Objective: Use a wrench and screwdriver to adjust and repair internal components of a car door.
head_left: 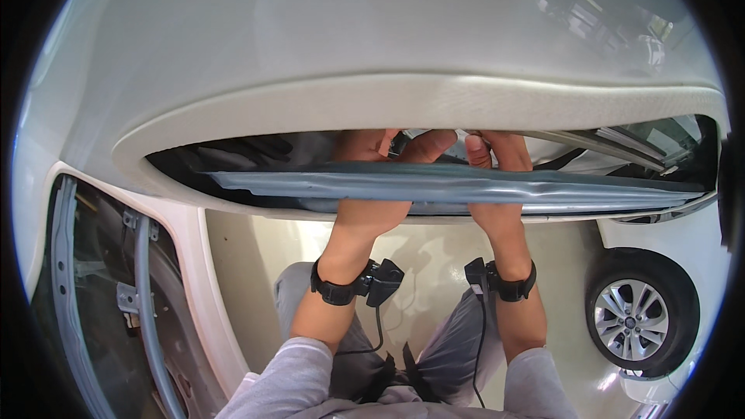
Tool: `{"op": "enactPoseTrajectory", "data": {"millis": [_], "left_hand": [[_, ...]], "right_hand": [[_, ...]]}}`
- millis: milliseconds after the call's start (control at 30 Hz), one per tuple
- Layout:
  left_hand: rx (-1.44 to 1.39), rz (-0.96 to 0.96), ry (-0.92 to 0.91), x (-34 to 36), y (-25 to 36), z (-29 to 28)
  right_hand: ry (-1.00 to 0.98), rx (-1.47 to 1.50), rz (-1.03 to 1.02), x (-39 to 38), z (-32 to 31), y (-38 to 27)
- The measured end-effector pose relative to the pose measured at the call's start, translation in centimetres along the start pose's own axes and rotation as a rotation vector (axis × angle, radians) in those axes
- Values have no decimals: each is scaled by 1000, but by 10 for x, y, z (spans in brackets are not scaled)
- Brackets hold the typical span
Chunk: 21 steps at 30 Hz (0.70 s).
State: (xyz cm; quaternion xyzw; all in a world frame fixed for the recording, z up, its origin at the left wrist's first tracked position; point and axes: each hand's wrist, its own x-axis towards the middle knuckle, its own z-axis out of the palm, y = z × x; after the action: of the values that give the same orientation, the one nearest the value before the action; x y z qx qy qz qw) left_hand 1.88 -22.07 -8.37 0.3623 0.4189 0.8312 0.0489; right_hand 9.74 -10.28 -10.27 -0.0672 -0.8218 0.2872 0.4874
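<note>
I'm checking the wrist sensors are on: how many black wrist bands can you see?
2. One black wrist band sits on the left forearm, its small box and cable toward the middle; the other band is on the right forearm. None seems hidden.

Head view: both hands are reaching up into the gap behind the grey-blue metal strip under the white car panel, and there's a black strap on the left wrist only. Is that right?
Not quite. The head view shows a black strap on each wrist, the left wrist strap and the right wrist strap. The rest holds: the left hand and right hand both reach up into the gap behind the grey-blue metal strip under the white car panel.
</note>
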Motion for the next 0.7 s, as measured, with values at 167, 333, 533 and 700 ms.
{"op": "enactPoseTrajectory", "data": {"millis": [167,333,533,700], "left_hand": [[181,74,-67,2,-7,-8],[65,44,-73,2,-5,-6],[-52,31,-81,2,-12,-12],[-296,-69,-44,-2,-21,-12]], "right_hand": [[100,-67,-29,2,1,4],[107,-136,-124,3,-3,7],[29,-45,-87,2,-5,4],[-114,-60,-32,4,-2,2]]}}
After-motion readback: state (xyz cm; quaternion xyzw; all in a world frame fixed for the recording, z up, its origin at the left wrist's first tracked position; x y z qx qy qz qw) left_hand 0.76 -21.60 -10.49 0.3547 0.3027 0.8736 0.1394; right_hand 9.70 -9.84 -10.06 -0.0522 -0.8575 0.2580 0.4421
